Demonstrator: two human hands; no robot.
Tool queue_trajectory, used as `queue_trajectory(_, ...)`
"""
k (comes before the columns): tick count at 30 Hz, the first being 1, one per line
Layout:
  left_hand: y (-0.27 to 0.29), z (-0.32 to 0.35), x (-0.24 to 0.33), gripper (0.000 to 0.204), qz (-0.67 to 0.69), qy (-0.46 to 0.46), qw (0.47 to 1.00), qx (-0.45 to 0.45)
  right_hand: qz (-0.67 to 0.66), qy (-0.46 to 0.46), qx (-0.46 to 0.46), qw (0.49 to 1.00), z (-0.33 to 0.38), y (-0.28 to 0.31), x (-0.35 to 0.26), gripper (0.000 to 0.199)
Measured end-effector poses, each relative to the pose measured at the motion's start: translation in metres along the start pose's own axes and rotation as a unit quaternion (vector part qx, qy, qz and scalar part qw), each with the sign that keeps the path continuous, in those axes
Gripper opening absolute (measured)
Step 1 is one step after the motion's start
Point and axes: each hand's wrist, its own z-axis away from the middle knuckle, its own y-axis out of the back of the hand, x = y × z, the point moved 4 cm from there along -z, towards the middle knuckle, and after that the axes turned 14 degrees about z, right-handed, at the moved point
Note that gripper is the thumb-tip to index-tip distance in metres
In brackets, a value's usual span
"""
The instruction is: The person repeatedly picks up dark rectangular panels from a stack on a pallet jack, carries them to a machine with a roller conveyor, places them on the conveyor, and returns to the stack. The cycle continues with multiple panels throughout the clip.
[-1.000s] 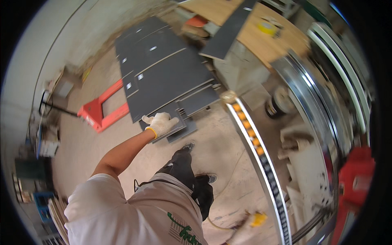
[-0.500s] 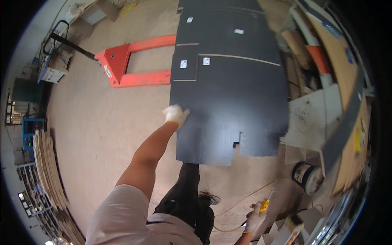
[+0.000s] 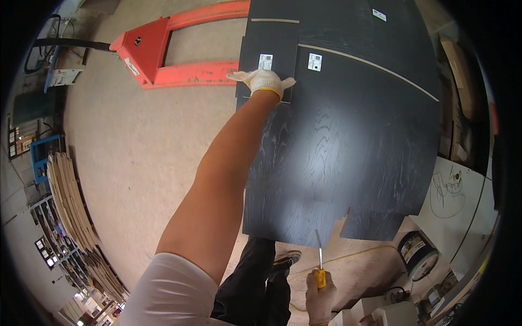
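Reaching far forward, the left hand [image 3: 262,82] in its white glove now lies flat with fingers spread on a small dark panel [image 3: 267,60] atop the stack of dark wood-grain boards [image 3: 348,141], having slid up from the stack's near corner. Low down, the right hand [image 3: 319,296] is closed around a yellow-handled screwdriver [image 3: 320,261], newly raised toward the boards' notched edge. An orange pallet jack [image 3: 163,49] stands just left.

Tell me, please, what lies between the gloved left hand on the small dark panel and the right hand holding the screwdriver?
In the head view, the large dark wood-grain panel spans the stretch between the left hand and the right hand.
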Motion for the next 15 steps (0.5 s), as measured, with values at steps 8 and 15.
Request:
queue_trajectory(8, -0.062, -0.039, -0.022, 0.109, 0.040, -0.034, 0.998, -0.038, -0.023, -0.090, 0.006, 0.996, -0.027, 0.021, 0.001, 0.028)
queue_trajectory(15, -0.018, 0.026, -0.075, 0.110, 0.154, -0.068, 0.985, -0.031, -0.060, -0.037, -0.014, 0.997, -0.104, 0.028, -0.064, 0.048)
